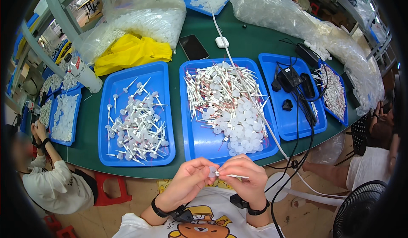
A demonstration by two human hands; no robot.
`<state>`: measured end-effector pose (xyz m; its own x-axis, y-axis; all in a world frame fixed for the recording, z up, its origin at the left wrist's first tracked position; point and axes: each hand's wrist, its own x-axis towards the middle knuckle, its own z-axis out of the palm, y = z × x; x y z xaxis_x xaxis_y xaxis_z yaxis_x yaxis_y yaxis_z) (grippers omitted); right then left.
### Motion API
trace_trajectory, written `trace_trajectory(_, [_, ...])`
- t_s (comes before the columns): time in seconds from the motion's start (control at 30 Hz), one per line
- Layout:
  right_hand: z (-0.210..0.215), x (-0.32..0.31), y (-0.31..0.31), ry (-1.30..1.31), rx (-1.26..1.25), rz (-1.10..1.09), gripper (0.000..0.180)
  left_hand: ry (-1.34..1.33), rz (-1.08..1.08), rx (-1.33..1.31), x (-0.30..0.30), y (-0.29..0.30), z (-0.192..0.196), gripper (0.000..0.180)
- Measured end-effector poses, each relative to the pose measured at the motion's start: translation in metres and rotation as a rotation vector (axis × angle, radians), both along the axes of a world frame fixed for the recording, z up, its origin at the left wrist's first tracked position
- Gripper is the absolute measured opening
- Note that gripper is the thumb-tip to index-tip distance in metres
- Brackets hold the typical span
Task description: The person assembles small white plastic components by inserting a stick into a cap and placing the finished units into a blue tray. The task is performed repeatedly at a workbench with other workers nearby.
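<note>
Just beyond the table's near edge, my left hand (187, 182) pinches a small translucent white disc (212, 172) between its fingertips. Facing it, my right hand (247, 176) grips a thin white stick-shaped part (239, 177), one end meeting the disc. Whether the two are joined, I cannot tell. In front of my hands, the middle blue tray (197, 142) bears a heap of thin white parts with red wires (208, 85) and a pile of loose discs (242, 129). The left blue tray (163, 155) has many stick parts with discs on them (140, 127).
A right blue tray (278, 121) holds black adapters (290, 77) and cables. A white cable (272, 136) crosses the middle tray. Behind lie a phone (193, 46), a white case (221, 42), a yellow bag (131, 53) and a bottle (87, 76). A fan (359, 212) stands right; co-workers sit nearby.
</note>
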<state>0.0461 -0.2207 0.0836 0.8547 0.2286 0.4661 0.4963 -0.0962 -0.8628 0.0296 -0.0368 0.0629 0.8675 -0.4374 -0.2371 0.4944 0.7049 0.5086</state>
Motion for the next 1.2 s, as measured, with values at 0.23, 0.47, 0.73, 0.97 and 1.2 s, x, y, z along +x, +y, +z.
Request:
trace_trajectory(0.23, [0.001, 0.013, -0.009, -0.037, -0.071, 0.127, 0.019, 0.057, -0.008, 0.051, 0.000, 0.003, -0.002, 0.020])
trace_trajectory(0.47, [-0.002, 0.011, -0.005, 0.031, 0.002, 0.134, 0.018, -0.287, 0.270, 0.408, -0.003, -0.004, 0.002, 0.024])
trace_trajectory(0.73, [-0.004, -0.008, 0.013, 0.196, 0.106, -0.033, 0.021, -0.349, 0.251, 0.481, -0.002, 0.003, 0.010, 0.027])
trace_trajectory(0.97, [-0.002, -0.018, 0.005, 0.333, 0.163, -0.228, 0.053, -0.386, 0.588, 0.874, 0.007, 0.044, 0.017, 0.029])
trace_trajectory(1.2, [0.002, -0.013, -0.001, 0.365, 0.025, -0.244, 0.030, -0.582, 0.892, 1.738, 0.014, 0.059, 0.027, 0.040])
